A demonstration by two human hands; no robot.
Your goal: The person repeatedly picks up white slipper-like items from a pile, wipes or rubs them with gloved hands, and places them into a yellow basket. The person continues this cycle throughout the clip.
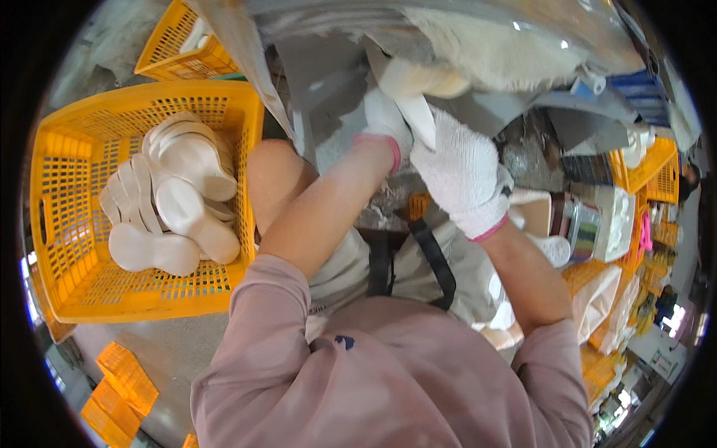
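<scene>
A white shoe sole [420, 122] is held edge-on between my two hands, up against a blurred cream-coloured round wheel [426, 78] under a grey, dust-coated hood. My left hand [387, 119], in a white knit glove with a pink cuff, is closed at the sole's left side; its fingers are partly hidden. On the right side, my right hand [459, 172], gloved the same way, grips the sole with its fingers wrapped round it. The sole's far end is lost behind the wheel and the left glove.
A yellow plastic basket [134, 310] with several white soles [175, 201] stands at my left. Behind it is another yellow basket [153, 56]. More yellow crates [661, 168] and white pieces line the right side. Dusty grey sheeting [515, 60] overhangs the wheel.
</scene>
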